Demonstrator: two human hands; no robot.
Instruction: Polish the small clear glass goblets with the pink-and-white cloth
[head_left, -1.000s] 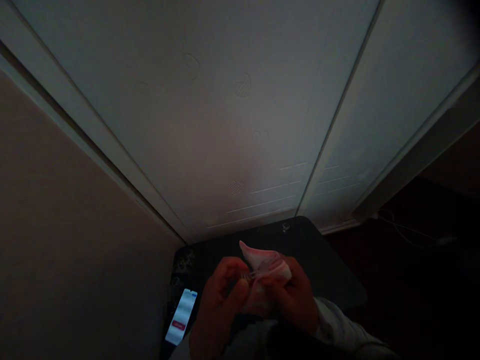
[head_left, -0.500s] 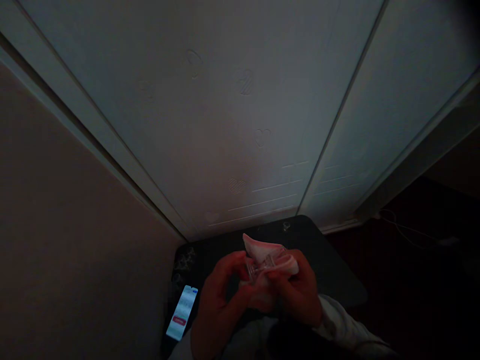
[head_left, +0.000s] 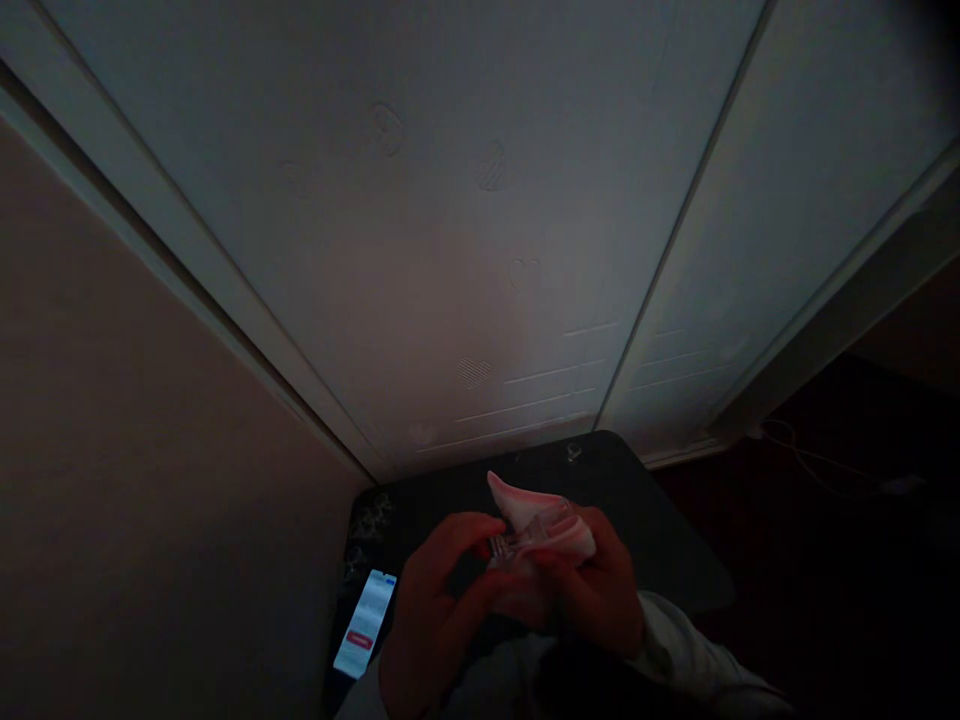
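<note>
Over the dark table (head_left: 660, 540), both my hands are closed around a small bundle. A pink-white cloth (head_left: 517, 500) is wrapped about a small clear piece with a ridged end (head_left: 501, 545). My left hand (head_left: 439, 600) pinches that ridged end between thumb and fingers. On the other side, my right hand (head_left: 604, 585) grips the cloth around the clear piece, thumb on top. One corner of the cloth sticks up toward the wall. Dim light hides what the clear piece is, and the cloth covers part of it.
A lit phone (head_left: 365, 625) lies at the table's left edge. Several small clear pieces (head_left: 373, 515) sit at the back left, and one clear piece (head_left: 573, 453) near the back edge. White panels (head_left: 450, 250) with embossed hearts rise behind. A white cable (head_left: 817, 465) lies at right.
The fingers of my left hand have shifted slightly on the ridged end of the clear piece. The cloth and my right hand stay almost in place.
</note>
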